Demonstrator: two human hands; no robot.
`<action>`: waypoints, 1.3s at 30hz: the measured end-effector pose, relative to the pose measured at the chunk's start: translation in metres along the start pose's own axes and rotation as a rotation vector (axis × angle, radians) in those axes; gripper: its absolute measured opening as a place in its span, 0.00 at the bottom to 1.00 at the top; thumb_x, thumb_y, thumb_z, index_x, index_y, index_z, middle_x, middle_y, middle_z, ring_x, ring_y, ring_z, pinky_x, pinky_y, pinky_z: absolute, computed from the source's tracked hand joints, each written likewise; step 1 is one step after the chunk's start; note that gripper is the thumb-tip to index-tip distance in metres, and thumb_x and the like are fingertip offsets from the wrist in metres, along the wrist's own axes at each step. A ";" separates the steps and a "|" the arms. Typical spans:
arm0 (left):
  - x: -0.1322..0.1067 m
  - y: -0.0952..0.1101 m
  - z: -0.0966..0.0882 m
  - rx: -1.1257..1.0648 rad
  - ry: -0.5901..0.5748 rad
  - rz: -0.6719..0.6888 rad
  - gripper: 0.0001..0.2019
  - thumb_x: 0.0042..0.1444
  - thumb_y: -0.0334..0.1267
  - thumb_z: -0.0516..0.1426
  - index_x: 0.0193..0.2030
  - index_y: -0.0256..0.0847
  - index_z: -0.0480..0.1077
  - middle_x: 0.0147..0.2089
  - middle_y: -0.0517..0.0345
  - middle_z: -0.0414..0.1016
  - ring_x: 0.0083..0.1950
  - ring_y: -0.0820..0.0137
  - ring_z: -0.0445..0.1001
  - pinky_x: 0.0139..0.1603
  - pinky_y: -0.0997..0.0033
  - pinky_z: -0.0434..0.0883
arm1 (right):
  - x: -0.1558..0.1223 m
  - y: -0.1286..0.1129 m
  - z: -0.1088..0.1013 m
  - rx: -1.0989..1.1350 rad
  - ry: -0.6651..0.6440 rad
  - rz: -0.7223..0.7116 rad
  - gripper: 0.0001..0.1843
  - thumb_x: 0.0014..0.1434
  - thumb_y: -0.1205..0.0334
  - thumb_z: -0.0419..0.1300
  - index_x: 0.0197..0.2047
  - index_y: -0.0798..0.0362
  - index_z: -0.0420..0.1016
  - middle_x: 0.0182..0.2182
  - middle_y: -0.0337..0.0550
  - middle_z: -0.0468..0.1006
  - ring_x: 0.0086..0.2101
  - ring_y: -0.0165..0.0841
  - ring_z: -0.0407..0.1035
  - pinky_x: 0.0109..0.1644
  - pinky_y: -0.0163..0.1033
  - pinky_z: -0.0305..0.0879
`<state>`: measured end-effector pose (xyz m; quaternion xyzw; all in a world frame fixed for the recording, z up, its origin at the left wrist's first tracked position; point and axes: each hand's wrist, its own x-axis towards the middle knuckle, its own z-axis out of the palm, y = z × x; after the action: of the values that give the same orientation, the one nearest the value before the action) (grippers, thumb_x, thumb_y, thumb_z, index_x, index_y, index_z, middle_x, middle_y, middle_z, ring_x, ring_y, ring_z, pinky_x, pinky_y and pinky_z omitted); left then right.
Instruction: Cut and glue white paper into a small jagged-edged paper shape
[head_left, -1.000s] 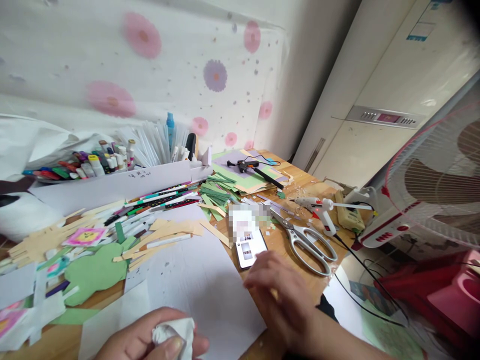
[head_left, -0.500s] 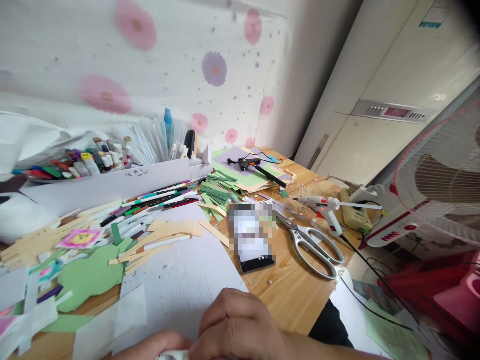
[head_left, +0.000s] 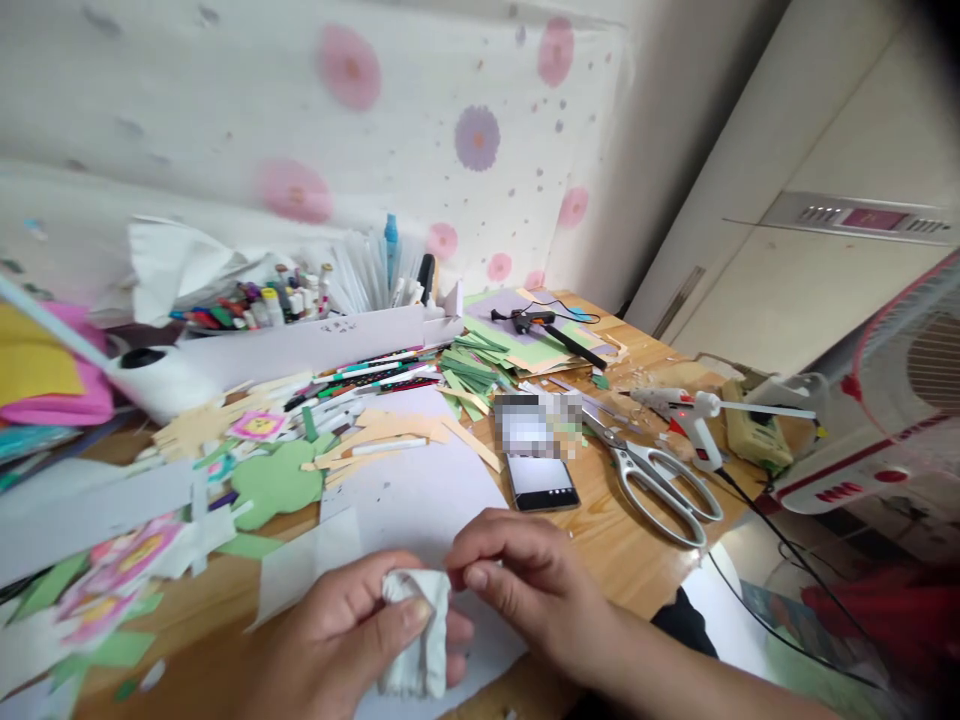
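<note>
My left hand [head_left: 360, 625] holds a small white crumpled piece [head_left: 426, 645], soft like a folded packet or tissue, with the thumb pressed on its front. Just right of it is my right hand [head_left: 525, 580], its thumb and forefinger pinched together close to the piece's upper right edge. Whatever lies in that pinch is too small to make out. Beneath both hands spreads a pale sheet of paper [head_left: 420, 500]. Beyond the right hand lies a phone [head_left: 544, 485] with a lit, partly blurred screen, and beside it silver-handled scissors [head_left: 664, 490].
A white glue gun [head_left: 694, 415] with its cord stands at the right, near a fan [head_left: 892, 440]. Green paper cutouts [head_left: 277, 480] and scraps cover the left. Behind are a box of markers [head_left: 315, 345], green strips [head_left: 480, 360] and a black tool [head_left: 536, 320].
The view has swung left and my hands have come up into sight. They have moved apart, showing the white piece in my left hand.
</note>
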<state>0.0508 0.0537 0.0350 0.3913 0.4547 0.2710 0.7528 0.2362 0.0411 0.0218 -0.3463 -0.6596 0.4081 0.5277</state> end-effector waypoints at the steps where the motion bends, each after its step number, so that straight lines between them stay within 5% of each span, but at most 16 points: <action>1: -0.003 0.003 0.001 -0.013 -0.015 0.031 0.17 0.42 0.51 0.66 0.33 0.41 0.76 0.29 0.53 0.82 0.29 0.62 0.78 0.33 0.67 0.72 | 0.001 -0.002 0.000 0.018 -0.013 0.024 0.09 0.61 0.62 0.58 0.38 0.57 0.78 0.29 0.45 0.77 0.31 0.29 0.71 0.36 0.34 0.67; 13: -0.017 0.015 -0.006 -0.010 -0.206 0.148 0.08 0.55 0.41 0.60 0.33 0.38 0.73 0.32 0.53 0.81 0.34 0.63 0.79 0.38 0.64 0.73 | 0.025 -0.025 0.002 -0.183 -0.195 -0.187 0.09 0.61 0.61 0.60 0.35 0.56 0.78 0.28 0.45 0.77 0.31 0.30 0.71 0.36 0.34 0.68; 19: -0.022 0.027 -0.014 -0.020 -0.155 0.163 0.08 0.53 0.40 0.60 0.34 0.36 0.72 0.30 0.52 0.81 0.30 0.66 0.78 0.35 0.66 0.73 | 0.045 -0.036 0.008 -0.356 -0.305 -0.343 0.05 0.59 0.72 0.58 0.35 0.57 0.76 0.30 0.45 0.75 0.31 0.28 0.71 0.34 0.32 0.68; 30: -0.031 0.044 -0.045 0.228 -0.162 0.172 0.07 0.57 0.39 0.56 0.35 0.39 0.71 0.33 0.57 0.79 0.34 0.66 0.78 0.36 0.69 0.71 | 0.068 -0.018 0.029 -0.251 -0.412 -0.434 0.05 0.62 0.66 0.56 0.34 0.56 0.71 0.28 0.45 0.73 0.31 0.29 0.68 0.33 0.33 0.68; 39: -0.030 0.036 -0.046 0.347 -0.140 0.090 0.06 0.58 0.37 0.53 0.34 0.41 0.71 0.35 0.56 0.80 0.35 0.64 0.77 0.38 0.67 0.70 | 0.061 -0.008 0.031 -0.338 -0.544 -0.424 0.07 0.64 0.68 0.52 0.35 0.56 0.69 0.29 0.46 0.73 0.31 0.31 0.68 0.34 0.33 0.66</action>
<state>-0.0054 0.0663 0.0658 0.5529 0.4233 0.1942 0.6910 0.1930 0.0864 0.0512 -0.1634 -0.8904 0.2524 0.3417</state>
